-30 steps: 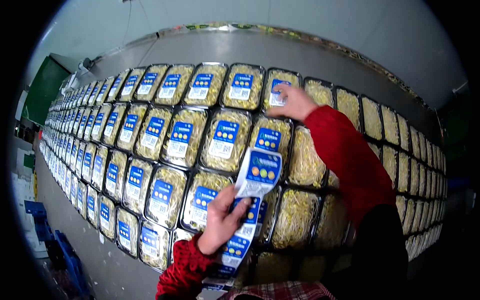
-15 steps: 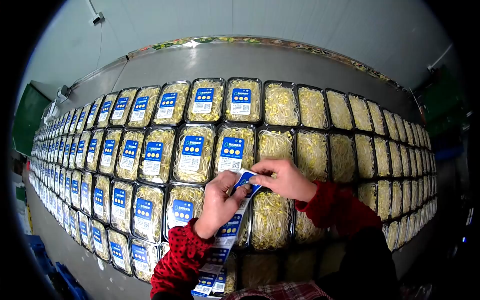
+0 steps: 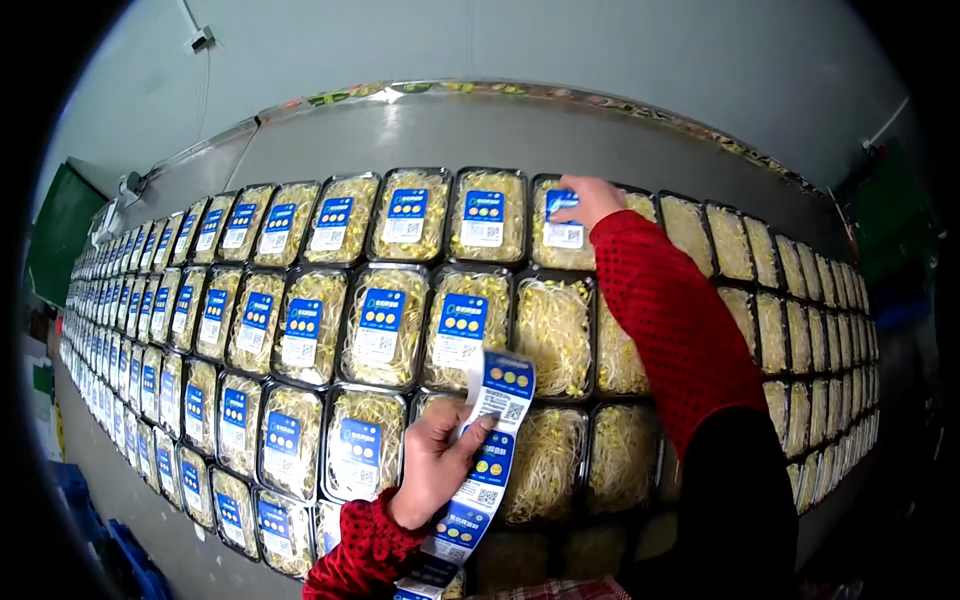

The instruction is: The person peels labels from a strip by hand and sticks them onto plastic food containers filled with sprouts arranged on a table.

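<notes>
My left hand (image 3: 440, 460) grips a strip of blue and white labels (image 3: 490, 445) between thumb and fingers. The strip's upper end sticks up past the thumb, and its lower part trails down past my sleeve. Reaching to the far row, my right hand (image 3: 594, 200) has thumb and fingers at a single label (image 3: 563, 228) over a black tray of bean sprouts (image 3: 568, 258). The label overlaps the tray's top, its upper right part covered by the fingers. Just left of it stands a labelled sprout tray (image 3: 487, 250).
Several rows of sprout trays fill the table. Those to the left carry labels (image 3: 400, 205); trays to the right (image 3: 686, 235) show bare tops. Behind the rows runs a grey table surface (image 3: 460, 130) up to a wall (image 3: 400, 45). Blue pallets (image 3: 100, 540) stand at lower left.
My right hand has moved from the strip beside my left hand out to the far row, with one label. My left hand has shifted slightly down, still holding the strip.
</notes>
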`<action>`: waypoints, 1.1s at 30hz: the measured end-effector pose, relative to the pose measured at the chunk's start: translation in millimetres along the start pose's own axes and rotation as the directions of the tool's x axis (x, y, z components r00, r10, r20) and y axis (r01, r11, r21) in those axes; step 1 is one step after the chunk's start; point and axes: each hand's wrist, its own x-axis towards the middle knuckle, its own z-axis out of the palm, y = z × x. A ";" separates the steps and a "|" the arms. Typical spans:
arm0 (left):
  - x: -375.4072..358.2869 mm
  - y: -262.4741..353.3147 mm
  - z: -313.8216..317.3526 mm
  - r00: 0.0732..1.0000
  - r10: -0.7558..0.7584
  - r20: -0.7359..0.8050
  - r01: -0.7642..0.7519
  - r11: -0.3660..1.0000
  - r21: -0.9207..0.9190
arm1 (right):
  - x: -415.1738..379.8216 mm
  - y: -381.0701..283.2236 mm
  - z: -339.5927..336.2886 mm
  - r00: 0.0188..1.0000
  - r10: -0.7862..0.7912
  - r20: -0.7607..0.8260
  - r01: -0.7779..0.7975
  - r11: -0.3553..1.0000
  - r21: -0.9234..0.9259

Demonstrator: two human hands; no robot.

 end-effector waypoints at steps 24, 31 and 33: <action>-81.0 5.3 -3.5 0.983 -0.185 -0.002 0.185 0.982 0.038 | -129.8 -90.4 -34.3 0.948 -0.196 0.252 0.001 0.792 0.611; -92.0 -3.9 -9.1 0.992 0.119 0.030 -0.123 0.976 0.180 | -177.1 -135.3 -35.3 0.961 -0.115 0.251 0.058 0.973 0.224; -100.6 1.5 -10.1 0.991 0.118 0.067 -0.128 0.976 0.176 | -225.8 -162.1 -42.2 0.805 -0.244 0.541 -0.229 0.713 0.663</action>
